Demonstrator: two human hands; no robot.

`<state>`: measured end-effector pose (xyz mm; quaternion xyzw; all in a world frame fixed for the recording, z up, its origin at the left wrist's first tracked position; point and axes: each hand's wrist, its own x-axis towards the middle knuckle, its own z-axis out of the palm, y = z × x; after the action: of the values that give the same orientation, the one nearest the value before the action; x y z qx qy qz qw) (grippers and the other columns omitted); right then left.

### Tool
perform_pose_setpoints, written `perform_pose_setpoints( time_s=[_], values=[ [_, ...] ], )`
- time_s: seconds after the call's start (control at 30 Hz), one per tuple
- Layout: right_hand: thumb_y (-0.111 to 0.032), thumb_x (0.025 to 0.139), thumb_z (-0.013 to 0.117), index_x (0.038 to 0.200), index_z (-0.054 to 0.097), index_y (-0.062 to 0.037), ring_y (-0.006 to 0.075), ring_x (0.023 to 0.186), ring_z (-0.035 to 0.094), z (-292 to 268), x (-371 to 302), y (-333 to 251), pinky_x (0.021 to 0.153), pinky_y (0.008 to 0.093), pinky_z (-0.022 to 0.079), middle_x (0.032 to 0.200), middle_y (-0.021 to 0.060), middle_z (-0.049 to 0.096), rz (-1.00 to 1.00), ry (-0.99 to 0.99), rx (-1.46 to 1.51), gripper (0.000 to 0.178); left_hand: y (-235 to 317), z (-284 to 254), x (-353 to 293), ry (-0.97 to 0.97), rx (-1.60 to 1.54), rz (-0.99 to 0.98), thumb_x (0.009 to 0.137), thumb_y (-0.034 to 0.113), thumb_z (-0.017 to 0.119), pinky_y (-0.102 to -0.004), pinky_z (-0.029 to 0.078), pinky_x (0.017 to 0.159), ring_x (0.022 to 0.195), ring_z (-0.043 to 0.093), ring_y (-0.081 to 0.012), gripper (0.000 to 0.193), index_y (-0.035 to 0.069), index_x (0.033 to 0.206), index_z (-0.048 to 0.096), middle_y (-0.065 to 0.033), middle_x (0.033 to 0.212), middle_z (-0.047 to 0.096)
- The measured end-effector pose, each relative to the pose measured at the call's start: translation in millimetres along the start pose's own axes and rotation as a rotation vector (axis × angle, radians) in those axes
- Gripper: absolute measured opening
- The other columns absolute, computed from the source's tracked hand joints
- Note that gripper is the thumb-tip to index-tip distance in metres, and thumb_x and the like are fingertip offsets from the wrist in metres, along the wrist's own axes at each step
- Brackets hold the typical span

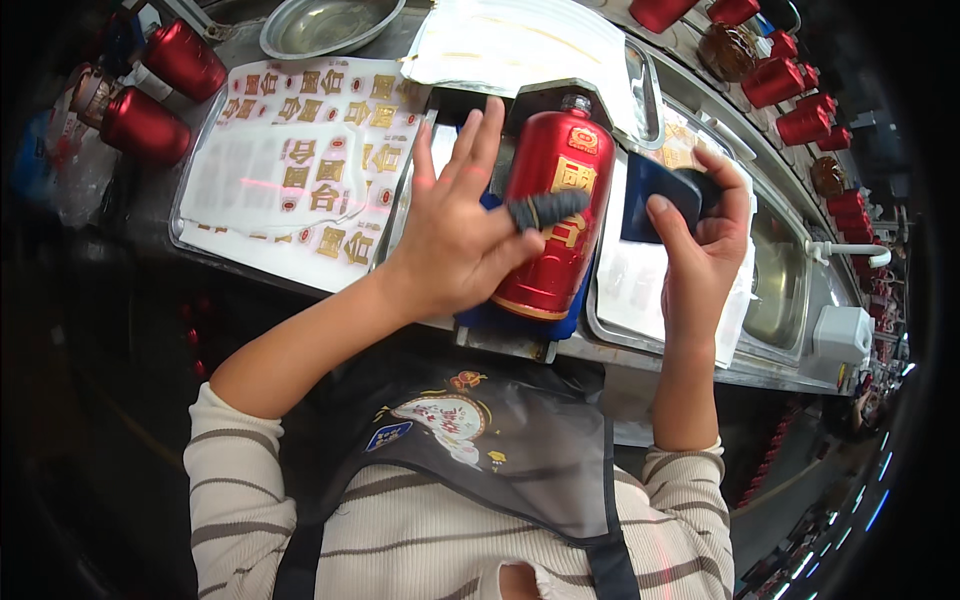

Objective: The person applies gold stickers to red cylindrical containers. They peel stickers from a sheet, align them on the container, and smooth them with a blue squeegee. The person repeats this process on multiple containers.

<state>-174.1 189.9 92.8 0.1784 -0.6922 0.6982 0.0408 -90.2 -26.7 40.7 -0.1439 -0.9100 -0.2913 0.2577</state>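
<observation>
Setting: a long steel tabletop [300,285] in a bottling line, with sunken trays and basins along it.

Item 1: red bottle [550,215], glossy, gold emblems on its side, lying neck away from the person in a blue cradle [520,322] on a metal jig at the tabletop's near edge.

Item 2: left hand [455,235], fingers spread apart, palm laid against the bottle's left flank; its thumb, wearing a dark grey cot [545,210], presses across the gold emblem.

Item 3: right hand [700,235], closed around a dark blue pad [660,195] held just right of the bottle.

Handling note: judged from the pose, the emblem wants firm, even thumb pressure from its centre outward, with the palm steadying the bottle against rolling in the cradle.

Surroundings: sheet of gold-and-red emblem stickers [300,165] in a tray to the left; round steel bowl [325,25] beyond it; white cloth [520,45] behind the jig; finished red bottles [160,95] at far left and a row [790,95] along the far right. None of these crowds the hands.
</observation>
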Motion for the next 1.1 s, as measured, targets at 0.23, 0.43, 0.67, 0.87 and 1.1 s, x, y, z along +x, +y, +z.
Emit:
perform_pose_setpoints(
  time_s=[0.23,0.43,0.67,0.87,1.1],
  values=[
    [0.005,0.072,0.066,0.095,0.065,-0.0074,0.0283,0.072,0.057,45,23,-15,0.073,0.0390,0.047,0.079,0.0072,0.060,-0.829,-0.287,-0.854,0.027,-4,22,-14,0.149,-0.188,-0.311,0.101,0.040,0.051,-0.0689,0.010,0.110,0.137,0.037,-0.0485,0.041,0.005,0.107,0.072,-0.0433,0.148,0.026],
    [-0.004,0.065,0.071,0.092,0.072,-0.0082,0.0277,0.077,0.060,34,-44,-27,0.066,0.0392,0.050,0.073,0.0054,0.056,-0.792,-0.586,-0.708,0.028,8,0,-29,0.168,-0.592,-0.513,0.103,0.025,0.051,-0.0387,0.028,0.113,0.144,0.033,-0.0288,0.043,-0.005,0.134,0.055,-0.0276,0.154,0.032],
    [0.004,0.063,0.077,0.095,0.071,-0.0045,0.0256,0.070,0.061,10,-62,-13,0.067,0.0328,0.051,0.081,0.0092,0.065,-0.537,-0.323,-0.529,0.033,40,15,0,0.154,-1.104,-0.685,0.096,0.023,0.067,-0.0265,0.052,0.082,0.092,0.063,-0.0097,0.037,-0.005,0.119,0.061,-0.0088,0.107,0.069],
    [-0.006,0.088,0.073,0.100,0.056,-0.0013,0.0053,0.074,0.057,-1,-52,38,0.066,0.0184,0.048,0.088,0.0023,0.062,0.221,0.154,-0.169,0.021,43,16,8,0.201,-1.041,-0.706,0.095,0.016,0.069,-0.0250,0.054,0.080,0.093,0.063,-0.0094,0.044,-0.005,0.131,0.055,-0.0097,0.106,0.069],
    [-0.003,0.087,0.073,0.102,0.055,-0.0012,0.0067,0.081,0.058,2,-55,35,0.073,0.0205,0.048,0.089,0.0030,0.061,0.248,0.155,-0.006,0.023,40,15,8,0.158,-1.029,-0.715,0.095,0.016,0.068,-0.0248,0.053,0.082,0.093,0.063,-0.0087,0.048,-0.003,0.137,0.052,-0.0091,0.109,0.069]
  ],
)
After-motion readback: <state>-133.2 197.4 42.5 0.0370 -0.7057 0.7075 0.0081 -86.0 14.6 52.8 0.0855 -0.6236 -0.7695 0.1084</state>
